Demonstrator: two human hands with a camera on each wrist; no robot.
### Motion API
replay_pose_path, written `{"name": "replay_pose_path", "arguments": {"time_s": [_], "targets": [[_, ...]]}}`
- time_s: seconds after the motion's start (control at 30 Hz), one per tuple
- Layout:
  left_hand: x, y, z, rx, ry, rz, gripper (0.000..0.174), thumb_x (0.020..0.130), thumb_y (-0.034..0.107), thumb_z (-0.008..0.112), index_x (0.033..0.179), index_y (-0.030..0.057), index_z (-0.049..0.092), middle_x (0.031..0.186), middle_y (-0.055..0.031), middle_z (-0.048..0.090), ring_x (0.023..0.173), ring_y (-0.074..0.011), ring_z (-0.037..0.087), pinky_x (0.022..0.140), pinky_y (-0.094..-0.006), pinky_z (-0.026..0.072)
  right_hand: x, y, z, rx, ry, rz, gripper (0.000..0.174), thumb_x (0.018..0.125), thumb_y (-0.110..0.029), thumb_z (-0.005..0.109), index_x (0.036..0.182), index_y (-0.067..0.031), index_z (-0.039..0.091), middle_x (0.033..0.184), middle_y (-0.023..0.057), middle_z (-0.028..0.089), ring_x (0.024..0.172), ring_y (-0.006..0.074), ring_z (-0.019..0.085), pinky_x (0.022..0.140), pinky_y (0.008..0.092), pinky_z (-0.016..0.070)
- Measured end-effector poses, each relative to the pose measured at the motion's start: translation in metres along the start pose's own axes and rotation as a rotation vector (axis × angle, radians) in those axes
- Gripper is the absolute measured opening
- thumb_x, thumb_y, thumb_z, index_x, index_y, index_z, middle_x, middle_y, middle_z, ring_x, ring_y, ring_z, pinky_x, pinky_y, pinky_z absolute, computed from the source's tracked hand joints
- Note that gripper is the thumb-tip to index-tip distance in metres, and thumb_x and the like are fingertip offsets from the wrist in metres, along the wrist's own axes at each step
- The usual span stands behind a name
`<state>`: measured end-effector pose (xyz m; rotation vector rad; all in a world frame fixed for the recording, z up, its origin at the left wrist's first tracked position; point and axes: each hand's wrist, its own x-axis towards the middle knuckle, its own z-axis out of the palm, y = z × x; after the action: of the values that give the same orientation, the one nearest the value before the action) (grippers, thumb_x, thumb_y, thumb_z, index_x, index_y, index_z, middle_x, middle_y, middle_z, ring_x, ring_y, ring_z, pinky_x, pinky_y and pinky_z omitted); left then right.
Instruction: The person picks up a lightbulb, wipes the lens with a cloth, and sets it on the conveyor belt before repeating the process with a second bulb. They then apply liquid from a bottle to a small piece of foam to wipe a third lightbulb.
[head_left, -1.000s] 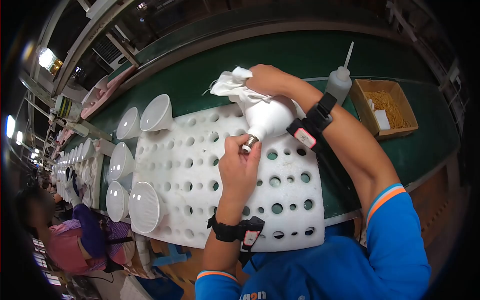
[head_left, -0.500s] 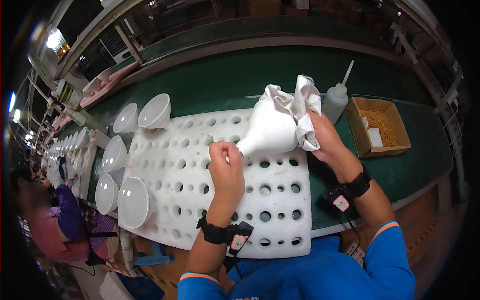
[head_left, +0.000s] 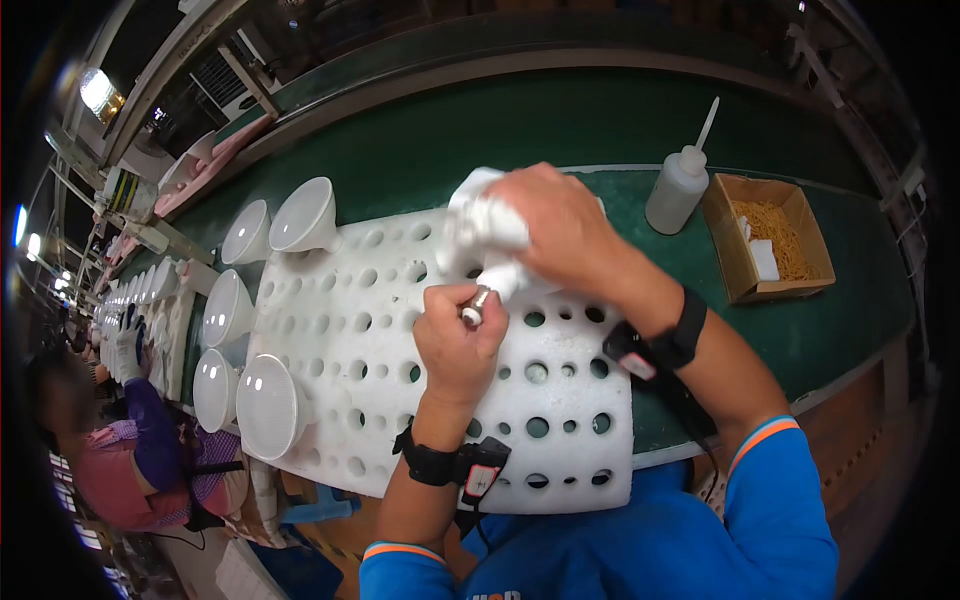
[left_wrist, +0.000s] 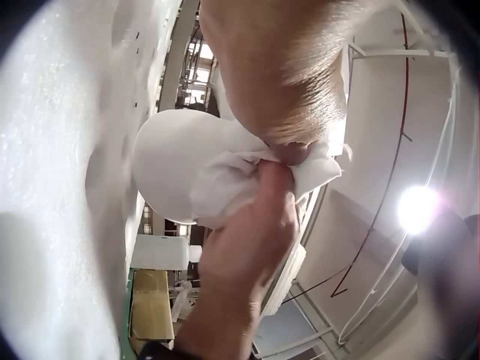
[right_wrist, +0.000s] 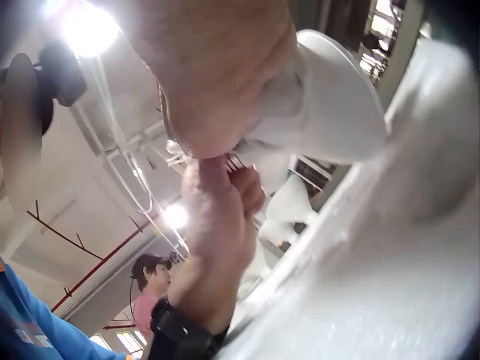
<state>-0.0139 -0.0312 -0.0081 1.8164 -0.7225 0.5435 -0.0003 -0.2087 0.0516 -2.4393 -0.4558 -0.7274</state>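
Above the white foam board [head_left: 330,400], the left hand [head_left: 460,340] pinches the metal screw base [head_left: 478,306] of a white lamp between thumb and fingers. The right hand [head_left: 565,230] grips a white cloth [head_left: 485,225] against the lamp's body, its fingers curled into the folds. In the left wrist view, the wide lamp housing [left_wrist: 169,161] shows beside the cloth [left_wrist: 229,184]. The right wrist view shows the lamp's round rim side [right_wrist: 341,105], with the left hand [right_wrist: 217,217] at its narrow end. The right hand hides much of the lamp in the head view.
Several white lamps [head_left: 270,405] stand along the board's left side. A squeeze bottle [head_left: 680,190] and a cardboard box [head_left: 722,240] of yellowish bands are on the green table [head_left: 860,255] at right. Another person [head_left: 125,470] is at far left.
The right hand has swung from the lamp's right side over its top, moving left with the cloth. The left hand keeps its pinch on the screw base, and the lamp has tilted.
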Motion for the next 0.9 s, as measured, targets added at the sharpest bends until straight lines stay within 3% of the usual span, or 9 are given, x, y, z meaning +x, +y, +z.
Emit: {"name": "replay_pose_path", "arguments": {"time_s": [0.1, 0.13, 0.23, 0.3, 0.4, 0.53, 0.63, 0.73, 0.9], "targets": [[0.001, 0.003, 0.001, -0.075, 0.022, -0.041, 0.023, 0.092, 0.019, 0.059, 0.096, 0.0008, 0.046, 0.073, -0.0040, 0.057, 0.059, -0.0083, 0.049, 0.052, -0.0219, 0.0386, 0.030, 0.018, -0.009, 0.157, -0.150, 0.505, 0.032, 0.079, -0.020, 0.060, 0.105, -0.0010, 0.060, 0.100, 0.0209, 0.064, 0.084, 0.0395, 0.063, 0.074, 0.0413, 0.0510], [0.002, 0.003, 0.001, -0.117, 0.031, -0.069, 0.022, 0.092, 0.018, 0.058, 0.096, 0.0008, 0.046, 0.074, -0.0036, 0.056, 0.060, -0.0080, 0.048, 0.053, -0.0215, 0.0379, 0.033, 0.031, -0.005, 0.219, -0.158, 0.561, 0.033, 0.083, -0.021, 0.053, 0.106, 0.0014, 0.060, 0.099, 0.0201, 0.066, 0.082, 0.0326, 0.066, 0.074, 0.0392, 0.0513], [0.002, 0.003, 0.000, -0.059, 0.058, -0.067, 0.023, 0.095, 0.023, 0.054, 0.097, 0.0014, 0.046, 0.075, -0.0030, 0.053, 0.061, -0.0075, 0.045, 0.055, -0.0212, 0.0382, 0.008, 0.045, -0.010, 0.834, -0.057, 0.833, 0.034, 0.085, -0.021, 0.050, 0.107, 0.0026, 0.060, 0.095, 0.0143, 0.066, 0.079, 0.0222, 0.066, 0.072, 0.0334, 0.0515], [0.006, 0.007, 0.001, -0.115, 0.132, -0.138, 0.025, 0.097, 0.027, 0.049, 0.097, 0.0022, 0.046, 0.076, -0.0019, 0.050, 0.061, -0.0064, 0.043, 0.055, -0.0206, 0.0377, -0.024, 0.051, -0.012, 1.005, -0.077, 0.924, 0.033, 0.087, -0.020, 0.049, 0.109, 0.0025, 0.060, 0.094, 0.0092, 0.064, 0.078, 0.0147, 0.064, 0.070, 0.0291, 0.0509], [0.006, -0.001, -0.001, -0.208, 0.150, -0.348, 0.025, 0.099, 0.026, 0.046, 0.099, 0.0015, 0.043, 0.075, -0.0026, 0.050, 0.061, -0.0071, 0.044, 0.055, -0.0223, 0.0388, -0.056, 0.033, -0.019, 1.040, -0.081, 0.970, 0.028, 0.087, -0.014, 0.049, 0.108, 0.0013, 0.060, 0.088, 0.0094, 0.065, 0.068, 0.0151, 0.064, 0.057, 0.0282, 0.0529], [0.007, 0.008, -0.004, -0.454, 0.139, -0.567, 0.027, 0.100, 0.028, 0.042, 0.102, 0.0014, 0.041, 0.077, -0.0018, 0.049, 0.065, -0.0054, 0.042, 0.055, -0.0214, 0.0373, -0.066, 0.016, -0.034, 1.063, -0.104, 0.951, 0.027, 0.089, -0.016, 0.052, 0.110, 0.0004, 0.059, 0.087, 0.0078, 0.066, 0.067, 0.0133, 0.064, 0.057, 0.0263, 0.0528], [0.005, 0.008, 0.000, -0.446, 0.166, -0.494, 0.022, 0.099, 0.025, 0.045, 0.101, 0.0029, 0.044, 0.078, 0.0012, 0.046, 0.064, -0.0048, 0.041, 0.057, -0.0196, 0.0377, -0.070, 0.023, -0.035, 1.035, -0.063, 0.851, 0.029, 0.090, -0.016, 0.053, 0.114, 0.0003, 0.058, 0.092, 0.0068, 0.066, 0.072, 0.0116, 0.064, 0.062, 0.0247, 0.0521], [0.007, 0.014, 0.005, -0.262, 0.174, -0.234, 0.019, 0.097, 0.019, 0.049, 0.104, 0.0019, 0.043, 0.080, -0.0002, 0.047, 0.068, -0.0062, 0.043, 0.064, -0.0217, 0.0405, -0.067, 0.024, -0.042, 1.083, 0.019, 0.858, 0.031, 0.090, -0.014, 0.053, 0.118, 0.0002, 0.056, 0.100, 0.0067, 0.064, 0.083, 0.0120, 0.063, 0.071, 0.0244, 0.0513], [0.002, 0.011, 0.000, -0.187, 0.028, -0.192, 0.021, 0.092, 0.014, 0.055, 0.104, 0.0010, 0.043, 0.085, -0.0025, 0.049, 0.074, -0.0078, 0.046, 0.070, -0.0238, 0.0422, -0.062, 0.030, -0.043, 0.924, 0.421, 0.677, 0.035, 0.089, -0.005, 0.052, 0.124, -0.0032, 0.051, 0.111, 0.0081, 0.060, 0.099, 0.0158, 0.060, 0.086, 0.0281, 0.0484]]}}
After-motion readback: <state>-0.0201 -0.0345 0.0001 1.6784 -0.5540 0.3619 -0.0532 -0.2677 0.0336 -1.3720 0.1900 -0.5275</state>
